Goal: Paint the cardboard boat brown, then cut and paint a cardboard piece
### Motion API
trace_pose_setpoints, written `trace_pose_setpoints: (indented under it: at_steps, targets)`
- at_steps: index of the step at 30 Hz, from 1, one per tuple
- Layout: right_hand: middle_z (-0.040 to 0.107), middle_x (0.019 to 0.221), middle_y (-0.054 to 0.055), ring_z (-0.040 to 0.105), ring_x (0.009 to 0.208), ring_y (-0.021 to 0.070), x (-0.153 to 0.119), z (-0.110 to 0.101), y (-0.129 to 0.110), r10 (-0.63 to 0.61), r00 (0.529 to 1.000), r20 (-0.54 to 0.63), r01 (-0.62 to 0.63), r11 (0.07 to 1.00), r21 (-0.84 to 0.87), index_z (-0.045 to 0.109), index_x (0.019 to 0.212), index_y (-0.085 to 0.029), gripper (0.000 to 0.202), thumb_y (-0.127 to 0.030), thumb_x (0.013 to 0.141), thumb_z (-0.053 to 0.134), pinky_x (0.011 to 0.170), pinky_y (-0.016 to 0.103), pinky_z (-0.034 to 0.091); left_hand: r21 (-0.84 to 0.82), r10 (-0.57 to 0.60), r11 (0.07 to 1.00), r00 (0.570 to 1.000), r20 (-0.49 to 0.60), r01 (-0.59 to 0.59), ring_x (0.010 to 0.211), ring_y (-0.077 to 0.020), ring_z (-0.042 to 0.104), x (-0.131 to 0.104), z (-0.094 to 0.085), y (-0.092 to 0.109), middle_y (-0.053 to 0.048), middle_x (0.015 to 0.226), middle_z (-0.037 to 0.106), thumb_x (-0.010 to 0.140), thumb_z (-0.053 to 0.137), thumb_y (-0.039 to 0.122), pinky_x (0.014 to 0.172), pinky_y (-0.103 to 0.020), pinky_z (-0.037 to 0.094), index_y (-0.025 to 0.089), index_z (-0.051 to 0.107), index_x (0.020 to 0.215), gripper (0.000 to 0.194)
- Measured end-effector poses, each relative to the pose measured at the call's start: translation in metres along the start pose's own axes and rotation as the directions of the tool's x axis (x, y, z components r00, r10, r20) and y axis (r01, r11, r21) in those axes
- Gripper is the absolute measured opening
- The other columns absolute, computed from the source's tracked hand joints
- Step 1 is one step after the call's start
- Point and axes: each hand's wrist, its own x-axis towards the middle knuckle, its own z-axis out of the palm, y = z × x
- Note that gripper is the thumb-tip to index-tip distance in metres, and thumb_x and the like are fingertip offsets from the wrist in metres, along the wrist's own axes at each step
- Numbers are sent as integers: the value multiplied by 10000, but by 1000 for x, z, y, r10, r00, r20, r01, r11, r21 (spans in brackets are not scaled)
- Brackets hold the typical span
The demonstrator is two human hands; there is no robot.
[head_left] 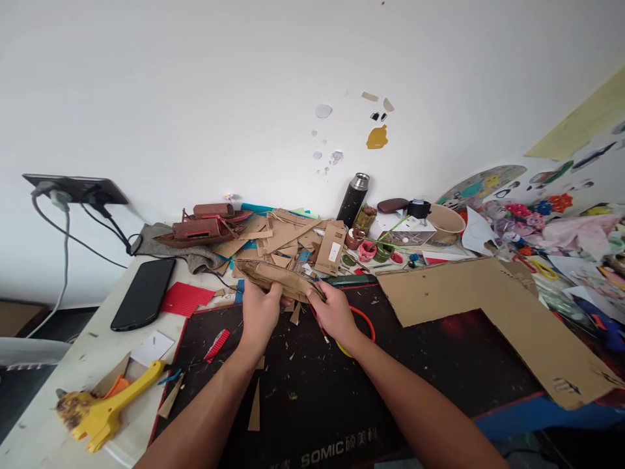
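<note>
My left hand (258,309) grips the left part of a long, narrow cardboard piece (288,279) with folded sides, shaped like a boat hull. At its right end, my right hand (336,314) pinches the same piece with thumb and fingers. It is raised above the near edge of a pile of cardboard scraps (288,234). Under my right hand lies a red and yellow loop (367,319), partly hidden, whose kind I cannot make out. A dark desk mat (312,391) spreads below both forearms.
A yellow glue gun (112,404) and a black phone (143,294) lie at left. Brown model boats (200,229) stand behind. Near the wall are a black thermos (354,198) and paint jars (367,251). An angled cardboard sheet (449,286) covers the mat's right side.
</note>
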Motion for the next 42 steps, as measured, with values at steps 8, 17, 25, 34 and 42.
trace_pose_setpoints:
  at_steps: [8, 17, 25, 34, 42]
  targets:
    - [675, 640, -12, 607, 533, 177, 1, 2, -8, 38, 998, 44, -39, 999, 29, 716, 983, -197, 263, -411, 987, 563, 525, 260, 431, -38, 7, 999, 1000, 17, -6, 461, -207, 642, 3, -5, -1, 2, 631, 689, 738, 650, 244, 438, -321, 534, 227, 582, 896, 172]
    - [602, 584, -60, 570, 385, 129, -3, -11, -9, 110, 967, 230, -140, 983, 122, 659, 1000, -205, 296, -493, 1020, 593, 413, 220, 407, -80, -97, 990, 979, 177, 113, 430, -192, 604, -1, -2, -4, 32, 593, 642, 732, 673, 252, 427, -307, 498, 250, 541, 928, 237]
    - [567, 538, -42, 533, 474, 168, -4, -9, -9, 38, 982, 187, -33, 999, -32, 673, 905, -230, 276, -441, 1045, 564, 520, 267, 394, -55, -113, 992, 992, 46, 116, 489, -213, 659, 14, -21, -2, -6, 723, 705, 784, 638, 305, 405, -307, 480, 252, 557, 942, 186]
    - [595, 589, -12, 573, 587, 205, -5, -13, -2, 19, 983, 180, -5, 997, -74, 680, 868, -221, 291, -433, 1031, 564, 584, 285, 386, 7, -63, 998, 979, 193, 62, 450, -202, 622, 21, -27, -3, 12, 631, 657, 755, 681, 316, 439, -325, 514, 254, 549, 875, 189]
    - [698, 718, 34, 651, 694, 236, -4, -8, 1, 22, 984, 179, -13, 999, -53, 729, 917, -234, 297, -458, 1035, 572, 604, 288, 435, 163, -23, 986, 999, 47, 15, 537, -236, 608, 24, -28, -14, 6, 629, 629, 840, 600, 304, 526, -341, 485, 267, 564, 880, 65]
